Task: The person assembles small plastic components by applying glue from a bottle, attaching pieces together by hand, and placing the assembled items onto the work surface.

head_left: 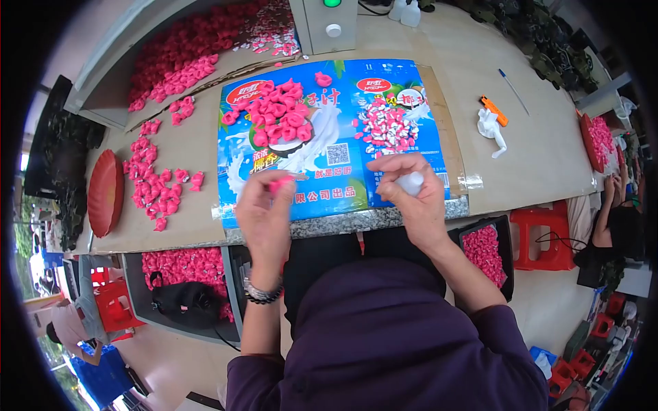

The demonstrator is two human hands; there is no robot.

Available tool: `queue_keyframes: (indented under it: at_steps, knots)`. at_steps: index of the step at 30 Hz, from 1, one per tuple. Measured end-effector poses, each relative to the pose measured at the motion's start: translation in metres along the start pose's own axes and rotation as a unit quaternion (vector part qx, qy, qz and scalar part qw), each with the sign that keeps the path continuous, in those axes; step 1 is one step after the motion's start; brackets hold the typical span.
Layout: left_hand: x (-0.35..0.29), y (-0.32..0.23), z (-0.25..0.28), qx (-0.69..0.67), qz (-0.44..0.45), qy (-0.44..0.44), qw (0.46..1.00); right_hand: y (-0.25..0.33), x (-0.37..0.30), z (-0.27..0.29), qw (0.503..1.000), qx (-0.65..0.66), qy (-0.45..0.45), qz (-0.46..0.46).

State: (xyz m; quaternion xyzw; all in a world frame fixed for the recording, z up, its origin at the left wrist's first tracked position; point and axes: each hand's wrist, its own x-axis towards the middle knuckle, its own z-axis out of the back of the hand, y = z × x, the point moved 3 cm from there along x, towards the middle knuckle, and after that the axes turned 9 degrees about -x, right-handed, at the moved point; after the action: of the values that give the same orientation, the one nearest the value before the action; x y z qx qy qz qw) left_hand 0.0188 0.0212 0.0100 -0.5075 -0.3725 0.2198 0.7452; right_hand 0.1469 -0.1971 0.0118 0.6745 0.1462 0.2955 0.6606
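My left hand (pixel 264 209) pinches a small pink plastic piece (pixel 279 183) between its fingertips, just above the near edge of the blue printed sheet (pixel 343 116). A small white bottle (pixel 411 183) is gripped in my right hand (pixel 410 192), tip pointing left toward the pink piece. On the sheet beyond my hands lie a heap of pink pieces (pixel 279 118) and a heap of small pink-and-white pieces (pixel 388 129).
More pink pieces (pixel 156 179) are scattered on cardboard at left beside a red plate (pixel 105 193). A grey tray (pixel 178 51) at the back holds several more. An orange cutter (pixel 493 109), a blue pen (pixel 513 90) and a black tray of pink pieces (pixel 484 252) are at right.
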Motion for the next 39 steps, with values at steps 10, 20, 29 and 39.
queue_keyframes:
  at_steps: [10, 20, 29, 39]
  knots:
    - [0.071, -0.007, 0.010, 0.309, -0.282, 0.080, 0.905, -0.002, -0.005, 0.005, 0.998, 0.040, -0.022, -0.049]
    - [0.083, 0.003, 0.008, 0.274, -0.192, 0.294, 0.895, 0.015, -0.001, 0.009, 0.994, -0.069, 0.073, -0.048]
    - [0.055, 0.003, 0.003, 0.187, -0.137, 0.234, 0.944, 0.044, 0.000, 0.012, 0.938, -0.326, 0.085, 0.087]
    - [-0.045, -0.031, -0.061, -0.530, 0.280, 0.233, 0.766, 0.076, -0.003, 0.029, 0.948, -0.234, 0.023, 0.213]
